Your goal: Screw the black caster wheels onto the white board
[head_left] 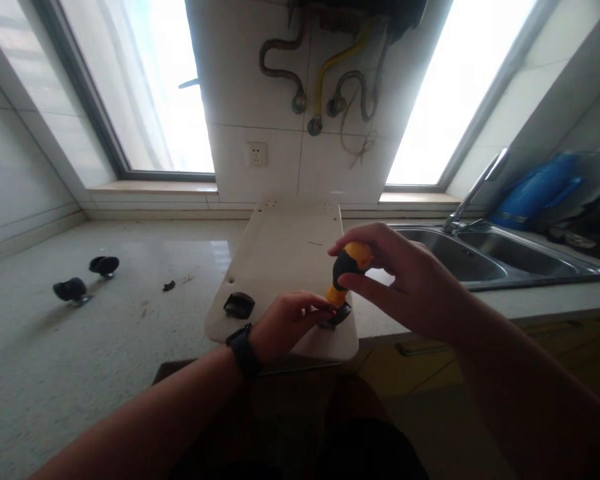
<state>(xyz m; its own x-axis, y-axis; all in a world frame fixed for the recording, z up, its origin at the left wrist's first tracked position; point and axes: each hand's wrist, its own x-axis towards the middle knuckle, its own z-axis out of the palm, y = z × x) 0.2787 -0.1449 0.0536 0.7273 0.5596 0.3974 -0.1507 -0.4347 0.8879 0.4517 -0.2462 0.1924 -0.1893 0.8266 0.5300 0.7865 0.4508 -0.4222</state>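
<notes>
My right hand (405, 277) is wrapped round the yellow and black handle of a screwdriver (349, 268), which points down at the near right corner of a pale board (285, 257). Beneath it sits a black caster wheel (342, 313), partly covered by my fingers. My left hand (287, 323), with a black watch (243, 350) on the wrist, pinches close to the screwdriver's lower end beside this caster. What its fingertips hold is hidden. Another black caster (239, 305) stands on the board's near left corner.
Two loose casters, one nearer (70, 289) and one farther (105, 265), lie on the speckled countertop (130, 360) at left, with a small dark scrap (169, 286). A steel double sink (460, 257) with a tap (473, 193) is at right. A blue container (537, 190) stands behind it.
</notes>
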